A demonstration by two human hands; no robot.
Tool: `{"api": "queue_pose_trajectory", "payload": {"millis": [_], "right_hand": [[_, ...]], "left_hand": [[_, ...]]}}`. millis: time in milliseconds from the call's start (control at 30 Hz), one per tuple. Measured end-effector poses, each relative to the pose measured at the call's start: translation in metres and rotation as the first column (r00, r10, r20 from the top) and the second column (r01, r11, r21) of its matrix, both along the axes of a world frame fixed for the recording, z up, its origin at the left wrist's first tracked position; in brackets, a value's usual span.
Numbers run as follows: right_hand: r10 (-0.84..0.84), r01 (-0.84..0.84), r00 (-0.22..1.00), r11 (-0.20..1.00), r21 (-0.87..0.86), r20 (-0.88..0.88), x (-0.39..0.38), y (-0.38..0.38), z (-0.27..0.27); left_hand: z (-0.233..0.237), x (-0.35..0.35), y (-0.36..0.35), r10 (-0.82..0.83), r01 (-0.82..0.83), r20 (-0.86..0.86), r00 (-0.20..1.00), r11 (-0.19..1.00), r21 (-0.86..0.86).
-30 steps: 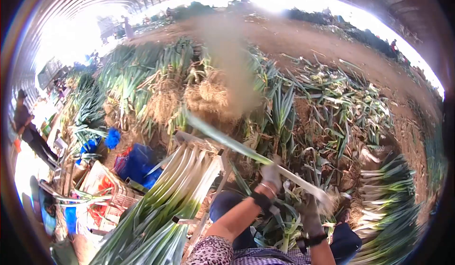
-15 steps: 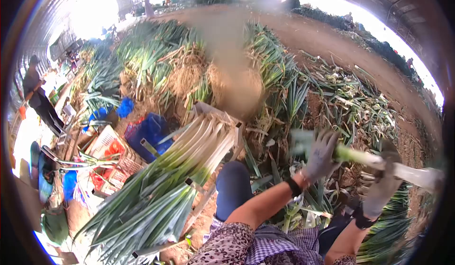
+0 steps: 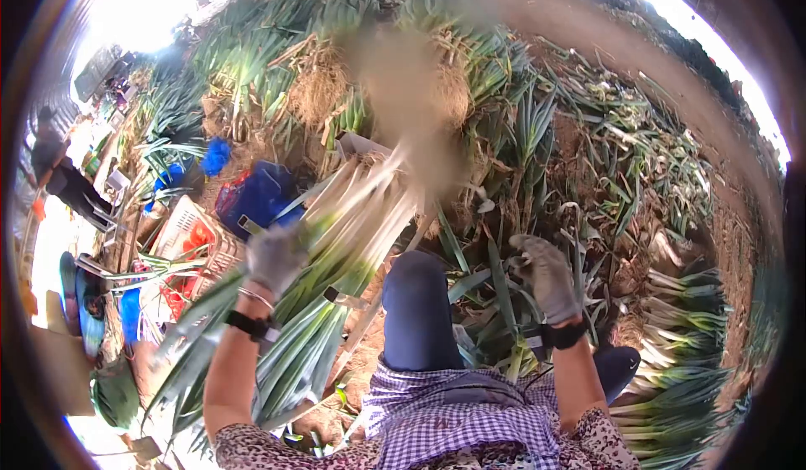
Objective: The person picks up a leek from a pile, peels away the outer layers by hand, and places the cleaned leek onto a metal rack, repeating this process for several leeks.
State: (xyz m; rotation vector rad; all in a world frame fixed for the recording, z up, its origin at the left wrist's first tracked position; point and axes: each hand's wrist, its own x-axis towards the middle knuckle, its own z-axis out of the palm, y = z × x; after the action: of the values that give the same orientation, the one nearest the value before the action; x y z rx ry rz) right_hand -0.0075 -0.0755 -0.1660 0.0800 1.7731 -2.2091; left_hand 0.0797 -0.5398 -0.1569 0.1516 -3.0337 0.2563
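My left hand, gloved in grey and smeared by motion, closes round the green part of a leek over the stack. Below it, a pile of leeks lies in a rack, white ends up and to the right, green leaves toward the lower left. My right hand, in a soiled grey glove, hovers above loose leaves beside my knee. Its fingers are loosely bent and apart, with nothing visible in them.
Rows of leeks lie at the lower right. Leaf trimmings cover the ground beyond. Bundled leeks with roots stand at the back. On the left are a crate, blue bags and a standing person.
My left hand has swung from right to left with a leek, now over the stack. My right hand has come off the leek's white end and moved left. The view has tilted down.
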Motion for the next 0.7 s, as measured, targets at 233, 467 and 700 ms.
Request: {"api": "queue_pose_trajectory", "payload": {"millis": [233, 467, 700], "right_hand": [[0.159, -0.164, 0.983, 0.985, 0.050, 0.095, -0.020, -0.058, -0.072], [0.303, -0.311, 0.950, 0.896, 0.317, 0.075, -0.059, -0.113, -0.136], [0.050, -0.118, 0.989, 0.826, 0.551, 0.136, -0.130, -0.018, -0.264]], "left_hand": [[-0.074, -0.023, 0.026, 0.032, -0.084, 0.263, 0.964, 0.978, 0.189], [-0.077, -0.019, 0.027, -0.082, 0.012, 0.304, 0.949, 0.974, 0.227], [-0.032, -0.058, 0.042, -0.240, 0.187, 0.213, 0.947, 0.952, 0.241]]}}
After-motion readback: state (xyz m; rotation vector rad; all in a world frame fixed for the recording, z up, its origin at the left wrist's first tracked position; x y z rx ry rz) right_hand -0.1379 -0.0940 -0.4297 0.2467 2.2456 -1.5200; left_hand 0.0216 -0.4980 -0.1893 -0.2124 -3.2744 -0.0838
